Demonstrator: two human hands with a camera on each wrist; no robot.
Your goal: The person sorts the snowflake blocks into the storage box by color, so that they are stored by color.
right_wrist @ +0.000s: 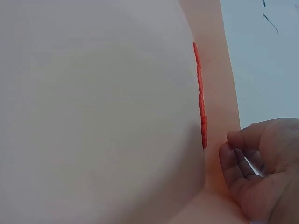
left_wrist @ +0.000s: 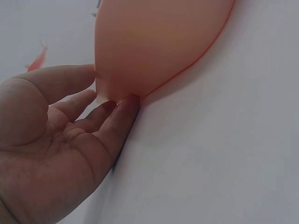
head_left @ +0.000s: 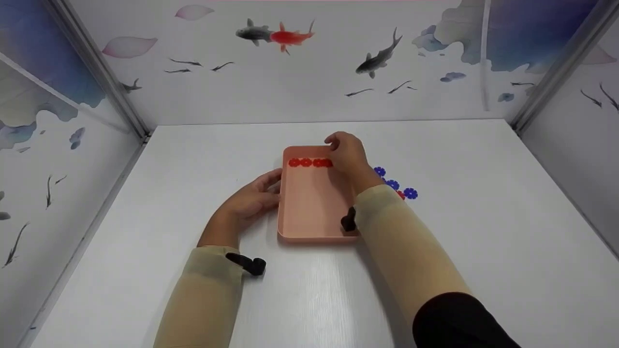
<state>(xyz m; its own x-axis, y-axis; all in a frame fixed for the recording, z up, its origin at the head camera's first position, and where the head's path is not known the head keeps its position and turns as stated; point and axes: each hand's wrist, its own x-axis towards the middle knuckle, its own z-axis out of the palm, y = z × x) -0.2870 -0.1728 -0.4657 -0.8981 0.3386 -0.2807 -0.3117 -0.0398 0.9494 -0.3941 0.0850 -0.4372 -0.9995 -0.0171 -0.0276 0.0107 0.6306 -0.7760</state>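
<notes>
A shallow pink tray (head_left: 316, 208) lies on the white table between both hands. My left hand (head_left: 254, 198) rests beside its left side, and in the left wrist view the fingertips (left_wrist: 131, 100) touch the outer wall low down. Across the tray's far end runs a row of several red flower-shaped pieces (head_left: 306, 162); the rightmost ones overlap. Over the far right corner is my right hand (head_left: 349, 153), thumb and forefinger tips close together near the far wall, with no piece showing between them. The right hand and forearm hide that corner and most of the right rim.
Blue flower-shaped pieces (head_left: 410, 193) and a partly hidden red flower-shaped piece (head_left: 401, 195) lie on the table right of the tray, beside the right forearm. White panels (head_left: 309, 96) printed with fish enclose the table (head_left: 483, 217) at the back and sides.
</notes>
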